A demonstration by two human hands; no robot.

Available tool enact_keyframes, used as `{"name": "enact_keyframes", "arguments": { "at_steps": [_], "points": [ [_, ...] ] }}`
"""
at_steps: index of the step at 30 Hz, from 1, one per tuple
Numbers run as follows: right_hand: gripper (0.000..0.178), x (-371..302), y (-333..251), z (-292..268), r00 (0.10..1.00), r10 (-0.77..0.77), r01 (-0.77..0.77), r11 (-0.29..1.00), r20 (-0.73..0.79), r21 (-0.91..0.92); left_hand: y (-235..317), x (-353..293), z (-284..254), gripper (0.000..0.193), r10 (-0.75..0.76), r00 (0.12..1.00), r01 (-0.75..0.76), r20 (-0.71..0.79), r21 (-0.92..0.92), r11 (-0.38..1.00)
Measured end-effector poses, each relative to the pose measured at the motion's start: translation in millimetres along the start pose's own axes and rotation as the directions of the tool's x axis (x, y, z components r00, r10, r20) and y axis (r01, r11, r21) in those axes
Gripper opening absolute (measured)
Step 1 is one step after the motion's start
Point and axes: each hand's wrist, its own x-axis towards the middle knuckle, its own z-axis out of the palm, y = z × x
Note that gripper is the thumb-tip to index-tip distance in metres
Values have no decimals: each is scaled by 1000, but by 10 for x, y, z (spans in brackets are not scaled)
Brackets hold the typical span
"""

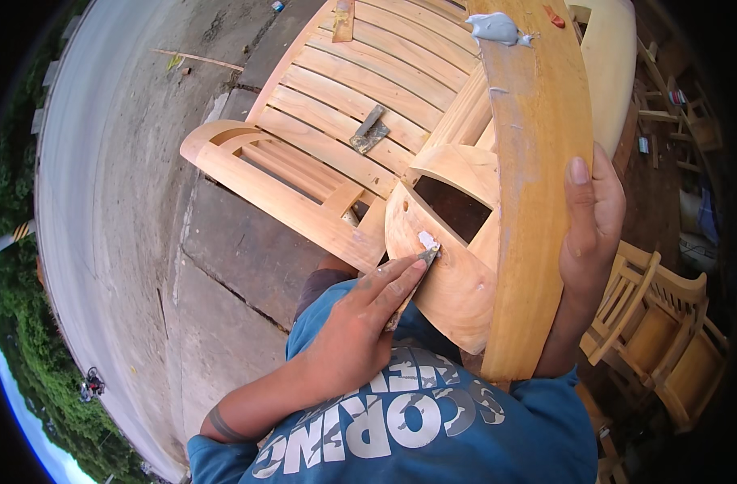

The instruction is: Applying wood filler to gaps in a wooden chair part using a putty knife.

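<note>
My left hand (364, 323) is closed around a putty knife (409, 294). Its tip touches the curved wooden armrest (457, 282), beside a patch of whitish filler (427, 239). My right hand (592, 218) grips the right edge of a long wooden board (534, 210), thumb on its face and the other fingers hidden behind. A lump of grey putty (497, 29) sits near the board's far end, with thin smears lower down. The armrest belongs to a slatted wooden bench (344, 101) that stretches out ahead of me.
On the bench slats lies a second scraper (370, 131), and a flat brownish piece (343, 20) rests farther up. Wooden chairs (659, 315) stand close together at the right. Concrete paving (231, 258) and a road (86, 177) spread to the left, where a motorcycle (92, 385) shows.
</note>
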Motion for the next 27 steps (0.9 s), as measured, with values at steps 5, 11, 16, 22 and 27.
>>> {"name": "enact_keyframes", "arguments": {
  "at_steps": [5, 11, 16, 22, 27],
  "points": [
    [37, -5, -3, -14, 1000, -2, 3, 1000, 15, -11, 59, -12, -2, 85, -3, 1000, 3, 11, 30, 1000],
    [37, 5, -7, 3, 1000, -10, 10, 999, -6, -31, 56, -36, 38, 85, 13, 1000, -13, -11, 64, 998],
    [37, 6, -4, 1, 1000, -12, 12, 1000, -2, -17, 97, -47, 10, 84, 43, 999, -39, -33, 106, 994],
    [36, -4, -22, 23, 1000, 2, -2, 1000, -12, -4, 69, -22, -174, 84, -1, 1000, -1, -17, -88, 996],
    [35, 4, -2, -22, 1000, -1, 1, 1000, -3, 0, 51, -23, -100, 81, 30, 999, -30, -14, -6, 1000]
  ]
}}
